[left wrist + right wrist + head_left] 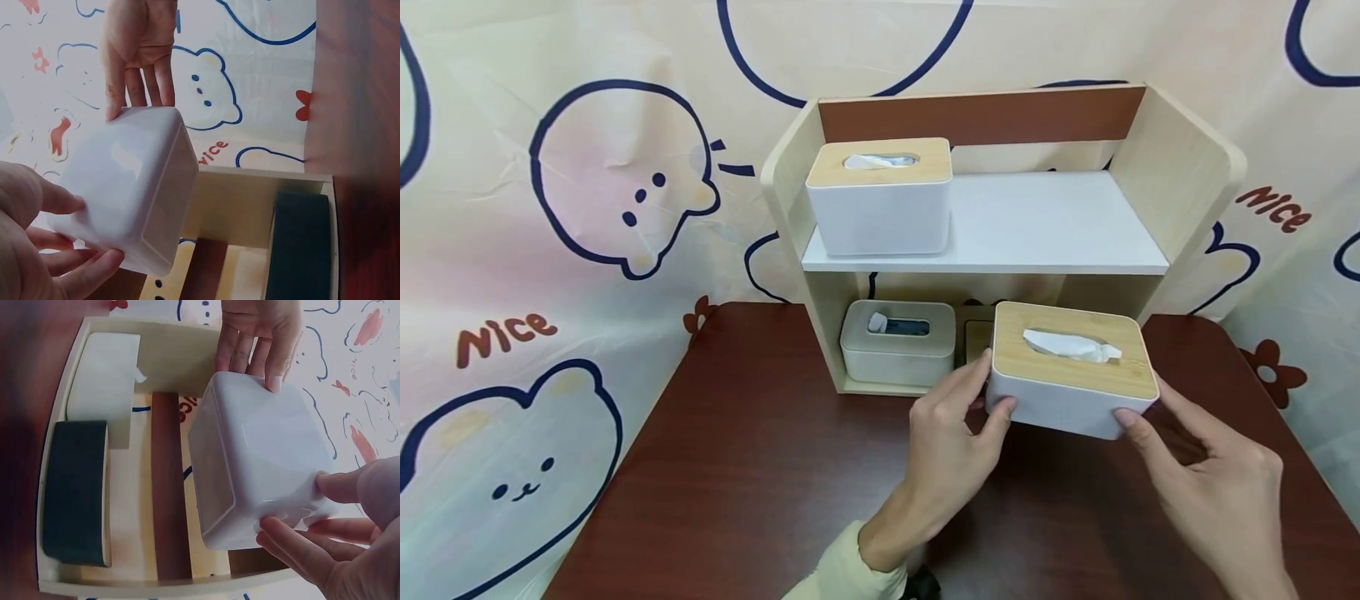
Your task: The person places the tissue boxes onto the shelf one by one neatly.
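Note:
Both hands hold a white tissue box (1071, 408) with a wood-toned lid, raised in front of the shelf's lower right compartment and tilted. A white tissue pokes from its slot. My left hand (951, 442) grips its left end, thumb on the front face; my right hand (1217, 475) grips the right end, thumb near the front corner. In the left wrist view, the box's smooth white side (112, 169) sits between the two hands. A similar tissue box (887, 221) stands at the left of the upper shelf. Below it is a pale grey-green tissue box (895, 358).
The small two-tier shelf (1060, 221) stands on a dark reddish-brown table (737, 483). A dark green box (75, 494) sits beside the pale one on the lower level, mostly hidden in the head view. Behind hangs a bear-patterned cloth (647, 333).

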`<move>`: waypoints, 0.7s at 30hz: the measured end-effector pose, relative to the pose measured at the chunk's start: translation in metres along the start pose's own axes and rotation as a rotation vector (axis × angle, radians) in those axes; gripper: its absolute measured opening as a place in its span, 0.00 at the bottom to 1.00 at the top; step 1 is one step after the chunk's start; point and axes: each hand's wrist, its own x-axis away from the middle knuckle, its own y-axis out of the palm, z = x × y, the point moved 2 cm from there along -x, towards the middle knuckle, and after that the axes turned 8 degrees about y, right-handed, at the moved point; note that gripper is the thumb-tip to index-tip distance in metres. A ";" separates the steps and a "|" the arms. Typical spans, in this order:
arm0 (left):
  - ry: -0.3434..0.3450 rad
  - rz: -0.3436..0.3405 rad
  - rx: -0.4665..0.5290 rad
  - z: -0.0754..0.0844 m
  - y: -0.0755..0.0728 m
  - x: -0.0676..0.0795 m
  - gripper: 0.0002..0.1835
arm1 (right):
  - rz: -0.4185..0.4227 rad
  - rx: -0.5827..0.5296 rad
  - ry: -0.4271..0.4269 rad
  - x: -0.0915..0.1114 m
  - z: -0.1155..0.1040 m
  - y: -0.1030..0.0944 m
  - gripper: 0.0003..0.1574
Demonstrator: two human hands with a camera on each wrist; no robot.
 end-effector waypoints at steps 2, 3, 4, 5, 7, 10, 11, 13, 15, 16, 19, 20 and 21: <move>-0.010 0.007 0.015 -0.001 -0.004 -0.002 0.28 | 0.002 -0.014 -0.026 -0.001 -0.004 0.002 0.41; -0.015 0.009 0.023 -0.001 -0.006 -0.002 0.28 | 0.003 -0.023 -0.040 -0.002 -0.006 0.002 0.41; -0.018 0.011 0.029 -0.001 -0.008 -0.003 0.28 | 0.004 -0.030 -0.055 -0.003 -0.008 0.003 0.42; -0.019 0.013 0.037 -0.001 -0.010 -0.005 0.29 | 0.005 -0.036 -0.070 -0.004 -0.010 0.003 0.42; -0.031 0.014 0.051 -0.001 -0.014 -0.007 0.29 | 0.007 -0.045 -0.093 -0.005 -0.014 0.003 0.42; -0.036 0.016 0.064 0.000 -0.018 -0.010 0.30 | 0.007 -0.062 -0.114 -0.008 -0.020 0.002 0.41; -0.038 0.018 0.067 0.001 -0.019 -0.012 0.30 | 0.006 -0.067 -0.115 -0.009 -0.022 0.002 0.41; -0.038 0.022 0.069 0.002 -0.021 -0.015 0.30 | 0.005 -0.069 -0.115 -0.011 -0.026 0.001 0.41; -0.039 0.026 0.066 0.004 -0.024 -0.018 0.30 | 0.008 -0.069 -0.115 -0.012 -0.030 0.000 0.42; -0.036 0.028 0.064 0.005 -0.026 -0.020 0.30 | 0.009 -0.067 -0.117 -0.013 -0.032 -0.001 0.42; -0.022 0.031 0.064 0.008 -0.030 -0.025 0.30 | 0.011 -0.060 -0.124 -0.015 -0.039 -0.006 0.43; -0.017 0.030 0.067 0.009 -0.031 -0.027 0.30 | 0.015 -0.060 -0.126 -0.016 -0.041 -0.007 0.43; -0.010 0.030 0.070 0.010 -0.032 -0.029 0.30 | 0.016 -0.061 -0.127 -0.017 -0.042 -0.009 0.43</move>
